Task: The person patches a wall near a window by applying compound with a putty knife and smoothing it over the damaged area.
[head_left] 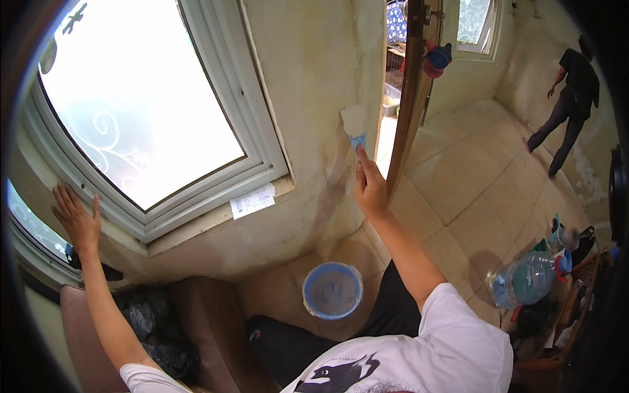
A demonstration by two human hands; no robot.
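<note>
My right hand (371,191) is wrapped round the blue handle of a putty knife (358,140). Its pale, broad blade lies against the yellowish, stained wall (314,85) beside the door opening. Far to the left, my left hand (79,219) rests flat with fingers spread on the wall strip next to the white window frame (173,213). On the floor between my legs stands a blue-rimmed bucket (333,264) with greyish material in it.
A paper slip (253,202) lies on the window sill. Lower left are a brown sofa (213,327) and a black plastic bag (154,327). A wooden door (407,98) stands ajar. A person (576,92) walks at far right. A large water bottle (527,280) lies among clutter.
</note>
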